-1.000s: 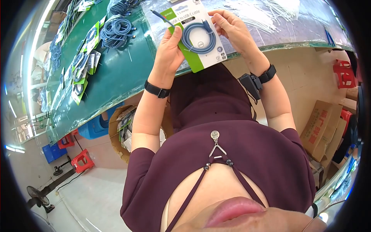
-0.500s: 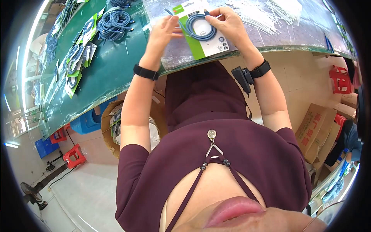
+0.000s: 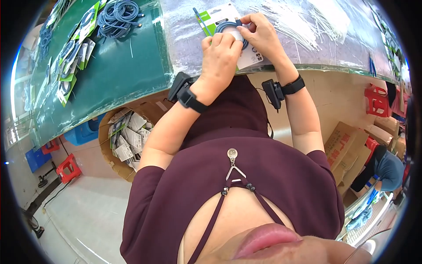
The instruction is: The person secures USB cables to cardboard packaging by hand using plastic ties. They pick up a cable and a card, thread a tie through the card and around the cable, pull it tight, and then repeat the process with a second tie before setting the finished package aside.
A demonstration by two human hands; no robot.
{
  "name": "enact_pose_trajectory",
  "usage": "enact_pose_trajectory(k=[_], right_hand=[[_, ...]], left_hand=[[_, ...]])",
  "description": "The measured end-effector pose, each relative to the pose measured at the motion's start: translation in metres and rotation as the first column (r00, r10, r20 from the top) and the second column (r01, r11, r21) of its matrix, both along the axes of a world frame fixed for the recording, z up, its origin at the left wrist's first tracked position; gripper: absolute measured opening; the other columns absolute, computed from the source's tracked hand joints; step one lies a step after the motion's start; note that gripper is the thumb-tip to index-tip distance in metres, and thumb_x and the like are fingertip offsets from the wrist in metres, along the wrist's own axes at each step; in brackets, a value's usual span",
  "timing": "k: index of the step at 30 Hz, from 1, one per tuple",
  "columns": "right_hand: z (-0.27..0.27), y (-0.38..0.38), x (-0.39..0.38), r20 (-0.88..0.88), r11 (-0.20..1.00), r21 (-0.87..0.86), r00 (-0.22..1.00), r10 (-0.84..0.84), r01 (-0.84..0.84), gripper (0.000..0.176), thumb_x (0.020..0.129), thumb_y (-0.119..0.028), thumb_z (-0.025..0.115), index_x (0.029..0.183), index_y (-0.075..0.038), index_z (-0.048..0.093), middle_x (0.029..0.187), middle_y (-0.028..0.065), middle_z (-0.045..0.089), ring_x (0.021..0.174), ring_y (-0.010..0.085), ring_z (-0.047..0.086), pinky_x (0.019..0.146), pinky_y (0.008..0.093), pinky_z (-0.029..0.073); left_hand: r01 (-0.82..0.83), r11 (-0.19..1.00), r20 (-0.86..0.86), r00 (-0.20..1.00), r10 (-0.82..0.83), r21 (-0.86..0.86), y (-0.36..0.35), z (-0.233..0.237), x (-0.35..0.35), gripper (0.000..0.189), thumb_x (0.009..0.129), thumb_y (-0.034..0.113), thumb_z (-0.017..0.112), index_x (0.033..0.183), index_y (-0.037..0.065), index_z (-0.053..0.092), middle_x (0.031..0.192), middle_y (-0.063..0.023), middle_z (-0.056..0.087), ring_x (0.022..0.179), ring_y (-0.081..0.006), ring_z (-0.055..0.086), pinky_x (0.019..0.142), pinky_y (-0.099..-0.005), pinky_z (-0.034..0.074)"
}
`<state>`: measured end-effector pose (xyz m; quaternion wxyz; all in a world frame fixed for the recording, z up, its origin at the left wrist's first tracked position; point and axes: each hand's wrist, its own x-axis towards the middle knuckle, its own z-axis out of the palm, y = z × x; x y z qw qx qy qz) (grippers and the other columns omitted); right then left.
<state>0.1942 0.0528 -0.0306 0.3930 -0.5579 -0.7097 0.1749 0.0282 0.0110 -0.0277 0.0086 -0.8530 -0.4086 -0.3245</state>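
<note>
A coiled blue cable (image 3: 226, 25) lies on a green and white packaging card (image 3: 215, 14) at the table's front edge. My right hand (image 3: 263, 38) pinches the cable by its dark plug end, thumb against forefinger at the top right of the coil. Bent over the lower left of the coil, my left hand (image 3: 220, 59) has its fingertips closed on the cable and covers much of the card's lower half. A thin blue strip (image 3: 201, 21) sticks out along the card's upper left edge.
White cable ties (image 3: 292, 26) lie spread right of the card. On the green mat at left are a heap of blue cables (image 3: 118, 20) and several carded cables (image 3: 72, 61). Below stands a round carton (image 3: 107, 152) of cards. Red stools (image 3: 69, 168) and cardboard boxes (image 3: 345, 147) occupy the floor.
My left hand has swung right and down from beside the card onto the coil, its fingers curling in. My right hand still pinches the plug end. The view has shifted slightly.
</note>
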Motion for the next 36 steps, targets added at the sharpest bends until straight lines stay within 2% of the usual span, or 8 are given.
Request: enact_pose_trajectory(k=[4,7,12,15,20,28,32,36], right_hand=[[0.014,0.007,0.004,-0.093,0.976,-0.211,0.995,0.039,-0.058,0.025,0.086,-0.015,0.069,0.107,-0.002,0.062,0.090,0.0055,0.063,0.075,0.0136,0.059,0.071,0.0262,0.050],[0.030,0.020,0.009,-0.143,0.924,-0.346,0.982,0.119,-0.162,0.022,0.086,-0.019,0.068,0.104,-0.006,0.066,0.075,0.0054,0.064,0.070,0.0153,0.061,0.065,0.0288,0.049],[0.010,0.038,0.025,-0.242,0.848,-0.459,0.956,0.167,-0.264,0.015,0.085,-0.016,0.068,0.092,-0.003,0.063,0.074,0.0057,0.064,0.066,0.0129,0.058,0.061,0.0280,0.048],[0.018,0.036,0.026,-0.152,0.863,-0.440,0.968,0.200,-0.248,0.015,0.085,-0.015,0.068,0.089,-0.002,0.062,0.072,0.0057,0.063,0.064,0.0125,0.058,0.059,0.0279,0.048],[0.009,0.038,0.030,-0.231,0.849,-0.448,0.953,0.194,-0.281,0.015,0.085,-0.015,0.068,0.089,-0.002,0.062,0.070,0.0050,0.062,0.063,0.0126,0.057,0.059,0.0279,0.048],[0.023,0.029,0.029,-0.152,0.864,-0.433,0.966,0.210,-0.256,0.021,0.087,-0.018,0.067,0.099,-0.002,0.060,0.078,0.0040,0.063,0.071,0.0103,0.057,0.065,0.0264,0.048],[0.008,0.021,0.040,-0.333,0.859,-0.336,0.902,0.275,-0.386,0.025,0.084,-0.013,0.065,0.107,-0.005,0.059,0.084,0.0069,0.066,0.078,0.0173,0.061,0.069,0.0305,0.048],[0.007,-0.002,0.034,-0.172,0.974,-0.183,0.980,0.099,-0.131,0.029,0.088,-0.013,0.067,0.114,-0.002,0.058,0.089,0.0055,0.065,0.077,0.0124,0.061,0.073,0.0256,0.051]], left_hand=[[0.091,0.989,0.182,0.981,-0.068,-0.120,0.007,-0.003,-0.009,0.019,0.075,0.014,0.072,0.093,0.011,0.066,0.093,-0.0008,0.057,0.093,-0.0223,0.053,0.084,-0.0363,0.038],[0.104,0.985,0.167,0.983,-0.080,-0.139,0.009,-0.003,-0.011,0.019,0.075,0.014,0.072,0.093,0.012,0.066,0.094,-0.0002,0.057,0.094,-0.0219,0.053,0.085,-0.0361,0.038],[0.125,0.977,0.162,0.982,-0.096,-0.175,0.007,0.001,-0.012,0.018,0.075,0.013,0.073,0.091,0.012,0.065,0.095,-0.0003,0.057,0.095,-0.0222,0.053,0.085,-0.0366,0.038],[0.094,0.983,0.154,0.986,-0.070,-0.159,0.006,0.001,-0.008,0.019,0.074,0.015,0.073,0.091,0.012,0.065,0.095,-0.0008,0.057,0.096,-0.0228,0.053,0.085,-0.0372,0.037],[0.103,0.977,0.219,0.974,-0.061,-0.186,0.009,-0.008,-0.009,0.022,0.074,0.016,0.075,0.092,0.012,0.065,0.098,-0.0016,0.058,0.098,-0.0236,0.053,0.086,-0.0381,0.037],[0.117,0.974,0.205,0.976,-0.076,-0.193,0.009,-0.008,-0.010,0.022,0.074,0.015,0.075,0.093,0.011,0.065,0.100,-0.0022,0.058,0.099,-0.0238,0.052,0.086,-0.0383,0.036],[0.106,0.984,0.206,0.976,-0.076,-0.140,0.008,-0.007,-0.009,0.021,0.076,0.016,0.075,0.093,0.010,0.065,0.099,-0.0038,0.060,0.096,-0.0258,0.055,0.084,-0.0373,0.038],[0.098,0.987,0.227,0.972,-0.068,-0.125,0.007,-0.004,-0.008,0.020,0.075,0.016,0.074,0.092,0.010,0.064,0.098,-0.0043,0.060,0.096,-0.0257,0.055,0.083,-0.0373,0.038]])
